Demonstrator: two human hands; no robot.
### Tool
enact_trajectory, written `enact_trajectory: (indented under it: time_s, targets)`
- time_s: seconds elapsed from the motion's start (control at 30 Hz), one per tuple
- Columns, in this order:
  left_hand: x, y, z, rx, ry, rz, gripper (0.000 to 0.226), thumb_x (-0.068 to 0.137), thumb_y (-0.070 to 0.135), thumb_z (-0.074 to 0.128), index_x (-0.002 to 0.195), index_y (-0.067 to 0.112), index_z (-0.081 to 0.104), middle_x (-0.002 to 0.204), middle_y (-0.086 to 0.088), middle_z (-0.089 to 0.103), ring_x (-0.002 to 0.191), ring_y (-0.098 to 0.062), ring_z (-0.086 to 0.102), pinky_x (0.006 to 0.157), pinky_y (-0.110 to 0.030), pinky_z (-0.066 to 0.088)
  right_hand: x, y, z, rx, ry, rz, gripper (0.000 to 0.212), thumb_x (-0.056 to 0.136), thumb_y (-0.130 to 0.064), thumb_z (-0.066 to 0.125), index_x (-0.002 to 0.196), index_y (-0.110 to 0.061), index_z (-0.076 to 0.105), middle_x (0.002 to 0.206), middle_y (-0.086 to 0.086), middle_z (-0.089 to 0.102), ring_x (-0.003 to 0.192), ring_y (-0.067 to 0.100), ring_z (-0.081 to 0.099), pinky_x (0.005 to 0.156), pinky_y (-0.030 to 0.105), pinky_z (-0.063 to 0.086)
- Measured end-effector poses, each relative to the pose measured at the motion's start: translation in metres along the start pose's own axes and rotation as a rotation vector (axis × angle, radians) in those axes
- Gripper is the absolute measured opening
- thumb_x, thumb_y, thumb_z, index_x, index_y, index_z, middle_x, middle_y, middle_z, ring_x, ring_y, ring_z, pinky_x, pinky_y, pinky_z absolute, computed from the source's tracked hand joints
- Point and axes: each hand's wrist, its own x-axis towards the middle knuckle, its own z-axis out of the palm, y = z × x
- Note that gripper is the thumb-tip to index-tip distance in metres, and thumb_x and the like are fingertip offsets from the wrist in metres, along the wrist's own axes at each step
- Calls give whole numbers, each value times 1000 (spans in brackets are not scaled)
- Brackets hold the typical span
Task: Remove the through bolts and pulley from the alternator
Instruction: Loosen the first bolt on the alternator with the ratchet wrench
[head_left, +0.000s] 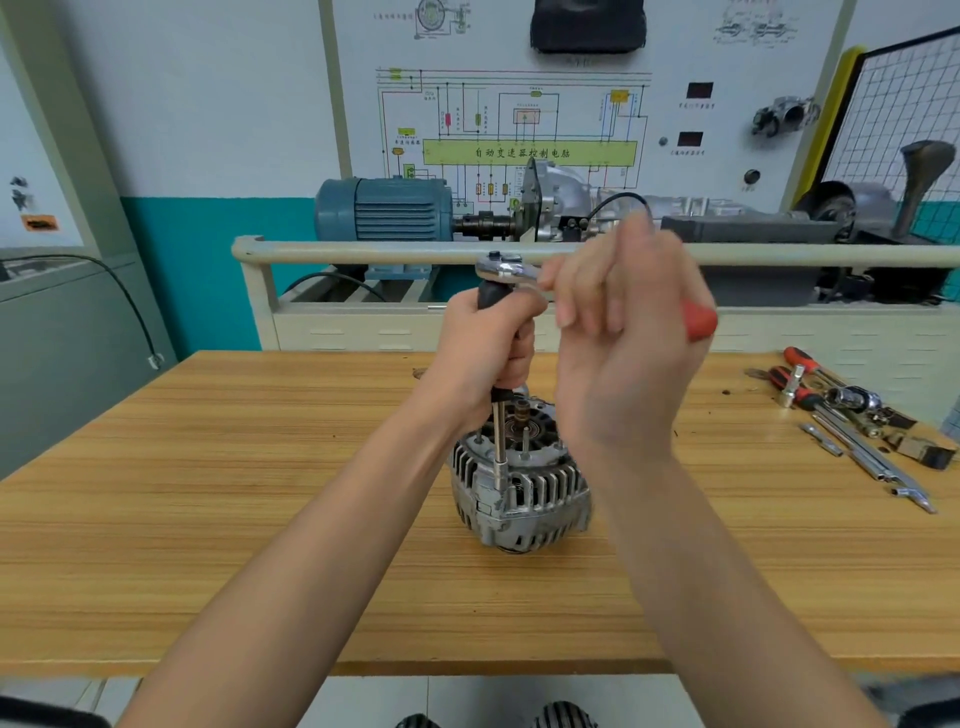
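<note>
Wooden table (260, 467) bears alternator (519, 488); left hand (483, 353) grips extension bar (500, 447), right hand (623, 332) grips ratchet (501, 267); spare tools (852, 415) well right.

1. The alternator (519, 488) is standing at the middle of the tabletop (208, 493).
2. An extension bar (500, 452) is standing upright on the alternator's near-left edge, with the left hand (488, 353) gripping it above.
3. The ratchet (511, 270) is sitting on top of the bar; the right hand (628, 332) is holding its handle to the right.
4. Loose tools (852, 415) are lying at the tabletop's right edge.
5. A training rig (519, 218) is standing behind the tabletop.
</note>
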Motion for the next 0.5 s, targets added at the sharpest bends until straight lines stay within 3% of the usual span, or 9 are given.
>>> enact_trajectory:
  time_s: [0.1,0.23,0.4,0.5]
  targets:
    - [-2,-2,1,41,3,18,49,87,-1,52,46,24,48,39,12,34,36,-5,25,38,-12,20,-11,4,2,-57,-54,-156,40,87,-10,50,50,-24,48,46,-7,38,46,15,36,56,38,36]
    - [2,1,-2,44,-150,-12,47,87,0,58,47,20,41,41,7,30,32,-7,22,36,-14,21,8,-6,-15,189,-8,15,49,88,-6,38,40,-19,42,39,-5,32,39,12,29,52,29,35]
    - [9,4,-4,68,-334,-50,37,77,12,64,46,17,46,42,0,37,35,-15,34,41,-20,30,22,-8,-29,300,26,105,52,88,-10,36,37,-20,38,36,-6,30,37,10,26,49,27,31]
    - [13,0,1,13,-475,-119,43,81,15,60,44,16,38,36,5,29,28,-8,24,36,-14,22,28,-11,-35,407,84,154,52,87,-9,40,36,-19,36,35,-5,27,36,10,23,45,25,29]
